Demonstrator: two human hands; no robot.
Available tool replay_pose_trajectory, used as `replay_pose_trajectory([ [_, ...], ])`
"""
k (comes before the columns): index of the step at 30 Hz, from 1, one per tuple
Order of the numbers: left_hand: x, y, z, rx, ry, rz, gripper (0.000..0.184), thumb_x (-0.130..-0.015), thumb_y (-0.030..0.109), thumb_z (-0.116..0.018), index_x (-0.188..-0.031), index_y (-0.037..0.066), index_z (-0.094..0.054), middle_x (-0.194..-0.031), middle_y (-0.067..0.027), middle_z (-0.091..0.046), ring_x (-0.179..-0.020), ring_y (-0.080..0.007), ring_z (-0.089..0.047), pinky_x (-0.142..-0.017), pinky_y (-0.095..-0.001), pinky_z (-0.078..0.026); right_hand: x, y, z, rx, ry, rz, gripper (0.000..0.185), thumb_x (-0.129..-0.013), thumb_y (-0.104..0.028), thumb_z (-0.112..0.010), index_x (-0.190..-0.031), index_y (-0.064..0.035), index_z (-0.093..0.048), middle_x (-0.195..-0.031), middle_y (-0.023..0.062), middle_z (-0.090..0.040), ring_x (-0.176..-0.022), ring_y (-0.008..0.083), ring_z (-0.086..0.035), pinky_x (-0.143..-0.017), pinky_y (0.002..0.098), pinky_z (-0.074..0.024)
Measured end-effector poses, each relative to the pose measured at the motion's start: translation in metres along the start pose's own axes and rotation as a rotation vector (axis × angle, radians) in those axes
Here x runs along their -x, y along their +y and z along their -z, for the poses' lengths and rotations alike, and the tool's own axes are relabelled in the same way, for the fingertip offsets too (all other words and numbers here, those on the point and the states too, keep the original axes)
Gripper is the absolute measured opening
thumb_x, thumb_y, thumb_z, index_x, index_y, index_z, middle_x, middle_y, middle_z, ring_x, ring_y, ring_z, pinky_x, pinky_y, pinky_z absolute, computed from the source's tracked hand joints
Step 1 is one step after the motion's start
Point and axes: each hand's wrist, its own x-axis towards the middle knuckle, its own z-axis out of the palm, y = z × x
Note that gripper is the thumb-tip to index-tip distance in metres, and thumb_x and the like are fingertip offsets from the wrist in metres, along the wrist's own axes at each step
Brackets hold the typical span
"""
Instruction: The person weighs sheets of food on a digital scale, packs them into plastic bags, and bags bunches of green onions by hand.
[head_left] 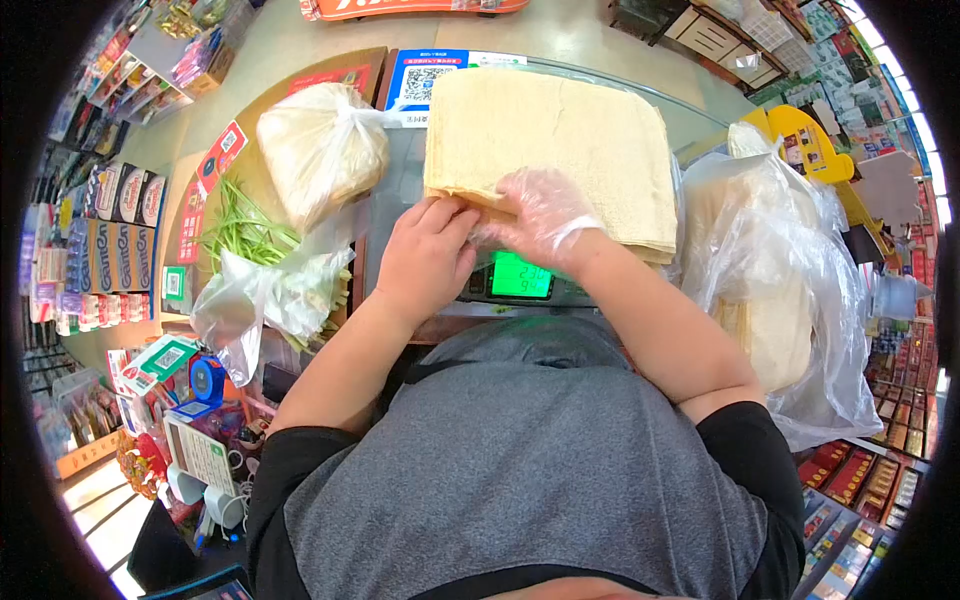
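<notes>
A thick stack of pale yellow tofu sheets [555, 130] lies on a weighing scale whose green display [520, 274] glows below the near edge. My left hand [425, 250], bare, is closed at the stack's near left corner, fingertips pinching the sheet edge. Beside it my right hand [545, 215], in a clear plastic glove, grips the lifted near edge of the sheets with its fingers curled over them. The fingertips of both hands almost meet. How many sheets they hold is hidden.
Left of the scale sit a tied plastic bag [325, 150] of pale food and green leafy vegetables [245, 225] partly in plastic. A large clear bag [770, 260] with more pale sheets stands at right. QR-code signs [430, 82] and a blue tape measure [207, 380] are around.
</notes>
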Motion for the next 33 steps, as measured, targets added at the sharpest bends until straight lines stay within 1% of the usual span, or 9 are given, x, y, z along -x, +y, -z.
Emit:
replay_pose_trajectory([
  [1,-0.001,0.001,0.001,-0.013,-0.013,-0.002,0.028,-0.077,0.010,-0.073,-0.103,0.004,-0.070,-0.103,-0.0131,-0.067,-0.102,-0.0338,-0.063,-0.093,-0.0438,-0.051,0.002,-0.004,-0.001,0.063,0.051,0.038,0.043,-0.084,-0.043,-0.070,-0.084,0.0004,-0.069,-0.086,0.0247,-0.068,-0.085,0.0395,-0.067,-0.079,0.0458,-0.0529],
  [6,-0.008,-0.013,0.014,-0.016,-0.162,-0.013,0.022,-0.080,0.011,-0.071,-0.101,0.004,-0.071,-0.104,-0.0117,-0.069,-0.102,-0.0318,-0.064,-0.093,-0.0411,-0.051,-0.013,0.011,-0.002,-0.236,-0.129,-0.112,0.024,-0.084,-0.026,-0.070,-0.087,-0.0019,-0.068,-0.084,0.0238,-0.066,-0.081,0.0406,-0.064,-0.073,0.0444,-0.0501],
  [9,-0.016,-0.019,0.018,-0.062,-0.228,-0.050,0.017,-0.082,0.014,-0.070,-0.097,0.006,-0.072,-0.102,-0.0099,-0.070,-0.101,-0.0300,-0.064,-0.092,-0.0395,-0.051,-0.016,0.016,0.002,-0.214,-0.213,-0.147,0.024,-0.085,-0.026,-0.067,-0.096,-0.0059,-0.072,-0.092,0.0230,-0.069,-0.085,0.0412,-0.065,-0.078,0.0455,-0.0519],
  [15,-0.022,-0.015,0.023,-0.083,-0.280,-0.100,0.017,-0.081,0.019,-0.070,-0.094,0.008,-0.072,-0.099,-0.0094,-0.069,-0.098,-0.0288,-0.064,-0.090,-0.0380,-0.051,-0.014,0.004,0.013,-0.132,-0.236,-0.126,0.034,-0.087,-0.035,-0.068,-0.095,-0.0024,-0.072,-0.093,0.0242,-0.069,-0.087,0.0414,-0.065,-0.080,0.0460,-0.0515],
  [18,-0.023,-0.016,0.023,-0.122,-0.304,-0.113,0.015,-0.080,0.018,-0.070,-0.092,0.008,-0.070,-0.097,-0.0087,-0.068,-0.094,-0.0285,-0.065,-0.085,-0.0383,-0.052,-0.012,0.008,0.006,-0.153,-0.166,-0.079,0.033,-0.087,-0.036,-0.069,-0.087,-0.0024,-0.069,-0.081,0.0244,-0.065,-0.074,0.0414,-0.061,-0.069,0.0446,-0.0490],
  [20,-0.024,-0.018,0.021,-0.150,-0.337,-0.121,0.013,-0.080,0.016,-0.069,-0.091,0.008,-0.068,-0.097,-0.0083,-0.067,-0.090,-0.0285,-0.065,-0.081,-0.0392,-0.053,-0.011,0.004,0.008,-0.145,-0.188,-0.085,0.036,-0.087,-0.037,-0.070,-0.088,-0.0013,-0.069,-0.082,0.0249,-0.065,-0.078,0.0418,-0.063,-0.072,0.0454,-0.0500],
  [26,-0.027,-0.012,0.006,-0.181,-0.130,0.006,0.016,-0.081,0.013,-0.068,-0.095,0.007,-0.062,-0.096,-0.0079,-0.065,-0.088,-0.0286,-0.064,-0.076,-0.0421,-0.050,-0.011,-0.026,0.023,0.034,-0.260,-0.157,0.033,-0.084,-0.034,-0.070,-0.091,-0.0021,-0.072,-0.091,0.0234,-0.069,-0.089,0.0409,-0.066,-0.081,0.0466,-0.0528],
  [32,-0.023,-0.008,0.003,-0.160,0.248,-0.170,0.019,-0.080,0.010,-0.070,-0.097,0.009,-0.062,-0.101,-0.0096,-0.064,-0.093,-0.0299,-0.062,-0.082,-0.0419,-0.047,-0.016,-0.010,-0.002,0.049,-0.217,-0.202,0.026,-0.086,-0.029,-0.066,-0.091,-0.0043,-0.075,-0.094,0.0225,-0.071,-0.089,0.0402,-0.069,-0.082,0.0472,-0.0540],
  [33,-0.018,-0.007,0.004,-0.165,0.219,-0.179,0.020,-0.079,0.010,-0.071,-0.098,0.009,-0.063,-0.102,-0.0094,-0.064,-0.094,-0.0296,-0.062,-0.084,-0.0415,-0.047,-0.021,-0.006,-0.004,0.013,-0.228,-0.221,0.025,-0.088,-0.028,-0.064,-0.091,-0.0047,-0.075,-0.094,0.0224,-0.071,-0.089,0.0402,-0.069,-0.082,0.0474,-0.0540],
])
